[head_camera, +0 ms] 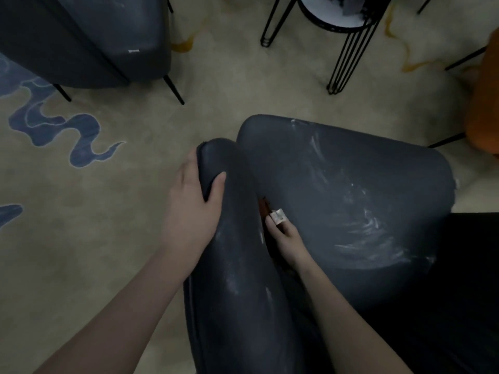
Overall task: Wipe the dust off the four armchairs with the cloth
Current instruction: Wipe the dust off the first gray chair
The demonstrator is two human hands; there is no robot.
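1. The step in hand looks like wiping the crease where the armrest [232, 238] meets the seat [364, 225] of the near dark grey armchair [337, 147].
2. The cloth [263, 207], orange-brown with a white label, is tucked into that crease. Most of it is hidden, and only its tip and label show.
3. The right hand [287, 238] reaches down into the gap with its fingers curled round the cloth, the forearm lying along the armrest's inner side.
4. The left hand [194, 195] grips the armrest's front end, thumb on top and fingers wrapped over the outer side, probably bracing the chair.
5. White dust streaks cover the seat, so the next move likely calls for drawing the cloth out and sweeping it flat across the seat in broad passes.
6. A second grey armchair [108, 36] and an orange one [486, 103] stand nearby and probably await wiping.
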